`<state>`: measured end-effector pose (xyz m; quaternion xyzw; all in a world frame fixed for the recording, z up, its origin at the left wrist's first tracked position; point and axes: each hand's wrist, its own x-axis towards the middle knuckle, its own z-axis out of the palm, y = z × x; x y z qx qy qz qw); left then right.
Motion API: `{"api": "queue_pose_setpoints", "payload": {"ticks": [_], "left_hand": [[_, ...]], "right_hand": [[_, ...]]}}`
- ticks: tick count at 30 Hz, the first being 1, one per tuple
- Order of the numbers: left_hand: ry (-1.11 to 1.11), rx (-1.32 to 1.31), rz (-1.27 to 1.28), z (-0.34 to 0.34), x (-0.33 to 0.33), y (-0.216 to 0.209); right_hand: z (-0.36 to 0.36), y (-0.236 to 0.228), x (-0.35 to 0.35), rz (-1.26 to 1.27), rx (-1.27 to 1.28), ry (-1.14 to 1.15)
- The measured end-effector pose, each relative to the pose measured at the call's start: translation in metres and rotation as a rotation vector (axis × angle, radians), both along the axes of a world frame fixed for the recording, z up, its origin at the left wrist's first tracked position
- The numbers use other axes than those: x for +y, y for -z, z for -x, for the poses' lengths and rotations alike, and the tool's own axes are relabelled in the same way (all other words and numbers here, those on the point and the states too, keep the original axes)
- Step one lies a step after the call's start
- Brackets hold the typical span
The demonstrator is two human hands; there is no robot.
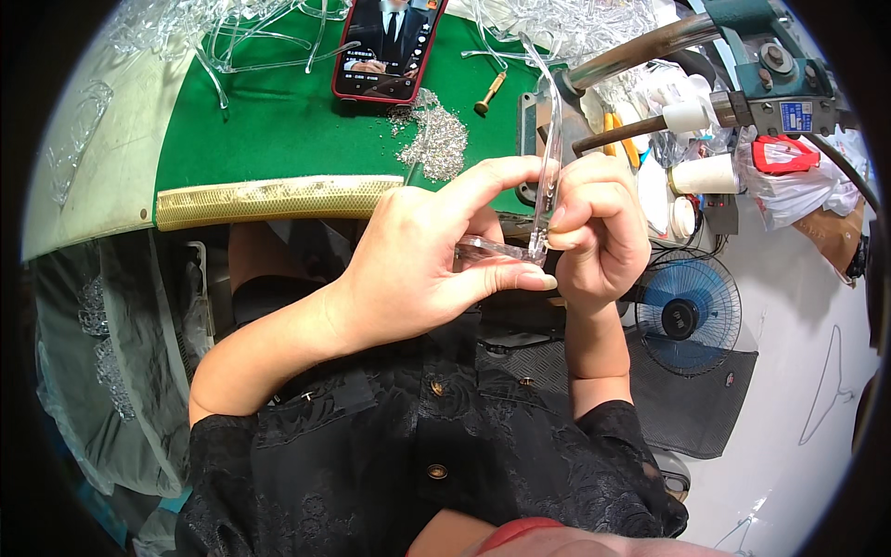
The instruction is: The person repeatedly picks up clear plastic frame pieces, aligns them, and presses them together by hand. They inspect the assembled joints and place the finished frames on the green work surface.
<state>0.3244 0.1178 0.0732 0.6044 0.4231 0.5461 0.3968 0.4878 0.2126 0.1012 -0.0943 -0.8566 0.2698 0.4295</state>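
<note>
The head view comes from the left one of two wide fisheye cameras worn on the head, looking steeply down; the hands sit close at the middle, the table lies beyond them, the black shirt fills the lower part, and edges bend toward the rim

A green-covered surface with a gold mesh edging strip stands above a brightly lit, pale floor. At right, a blue-bladed electric fan stands near a dark textured mat and a wire clothes hanger.
</note>
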Motion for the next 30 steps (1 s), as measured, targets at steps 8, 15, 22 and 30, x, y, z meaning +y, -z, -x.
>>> {"api": "queue_pose_setpoints", "payload": {"ticks": [8,15,22,30], "left_hand": [[0.020,-0.071,0.002,-0.003,0.002,0.001],[0.028,-0.094,0.027,-0.004,0.003,0.002],[0.016,-0.035,0.037,-0.005,0.004,-0.002],[0.045,-0.088,0.024,-0.006,0.008,-0.002]], "right_hand": [[0.001,0.002,0.001,-0.014,0.024,-0.003],[0.000,0.004,0.008,-0.001,0.039,-0.055],[-0.003,0.004,0.012,0.042,0.050,-0.081],[-0.004,0.007,0.014,0.285,0.138,-0.213]]}}
